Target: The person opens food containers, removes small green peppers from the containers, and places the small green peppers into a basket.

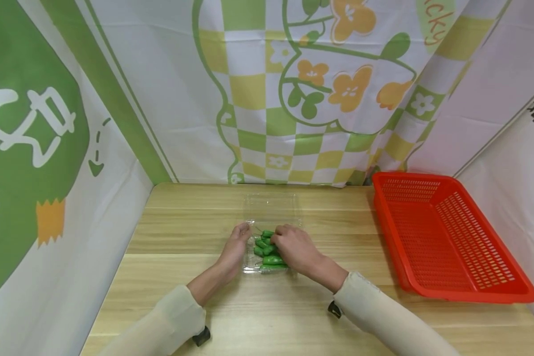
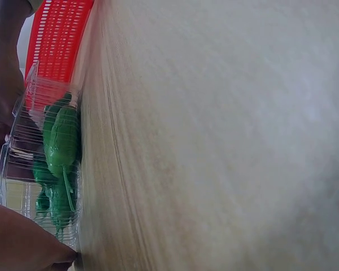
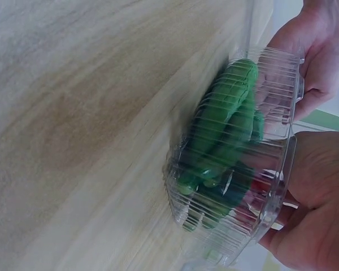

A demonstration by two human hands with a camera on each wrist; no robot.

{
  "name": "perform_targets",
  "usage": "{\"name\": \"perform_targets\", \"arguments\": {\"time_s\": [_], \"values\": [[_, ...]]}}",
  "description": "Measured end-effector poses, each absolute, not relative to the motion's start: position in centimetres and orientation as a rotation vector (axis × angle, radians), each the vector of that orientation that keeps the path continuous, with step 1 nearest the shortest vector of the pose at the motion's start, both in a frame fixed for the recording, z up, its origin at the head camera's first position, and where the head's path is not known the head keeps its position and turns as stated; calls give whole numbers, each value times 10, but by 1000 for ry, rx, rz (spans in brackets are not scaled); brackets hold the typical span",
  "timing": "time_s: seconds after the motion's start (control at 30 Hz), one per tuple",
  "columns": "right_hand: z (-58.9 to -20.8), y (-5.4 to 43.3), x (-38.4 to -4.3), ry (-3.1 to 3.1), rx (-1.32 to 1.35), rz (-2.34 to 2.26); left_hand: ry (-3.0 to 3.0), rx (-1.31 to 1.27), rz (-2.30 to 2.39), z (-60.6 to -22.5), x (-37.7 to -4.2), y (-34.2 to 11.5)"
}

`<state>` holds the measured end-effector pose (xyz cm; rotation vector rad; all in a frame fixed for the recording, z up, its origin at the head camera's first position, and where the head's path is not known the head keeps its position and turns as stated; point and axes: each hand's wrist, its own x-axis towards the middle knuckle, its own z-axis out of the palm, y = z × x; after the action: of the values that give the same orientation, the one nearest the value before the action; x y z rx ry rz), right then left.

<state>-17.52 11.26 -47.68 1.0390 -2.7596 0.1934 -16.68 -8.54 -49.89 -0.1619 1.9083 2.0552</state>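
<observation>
A clear plastic clamshell box (image 1: 251,270) sits on the table with its lid (image 1: 271,205) folded back. Several green peppers (image 1: 273,260) lie inside it. My left hand (image 1: 233,249) holds the box at its left wall, with a fingertip low by the base in the left wrist view. From the right, my right hand (image 1: 298,249) reaches over the wall, its bent fingers among the peppers. In the right wrist view, finger and thumb close around a dark green pepper (image 3: 237,180), partly blurred by the ribbed plastic.
A red slotted plastic basket (image 1: 398,257) stands at the right of the wooden table (image 1: 182,212). Printed cloth walls (image 1: 182,99) enclose the table at the back and on both sides.
</observation>
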Motion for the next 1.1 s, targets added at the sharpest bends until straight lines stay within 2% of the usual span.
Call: {"name": "perform_targets", "arguments": {"time_s": [1.1], "values": [[-461, 129, -180, -2777, 1015, 491, 1859, -156, 2133, -502, -166, -86]]}}
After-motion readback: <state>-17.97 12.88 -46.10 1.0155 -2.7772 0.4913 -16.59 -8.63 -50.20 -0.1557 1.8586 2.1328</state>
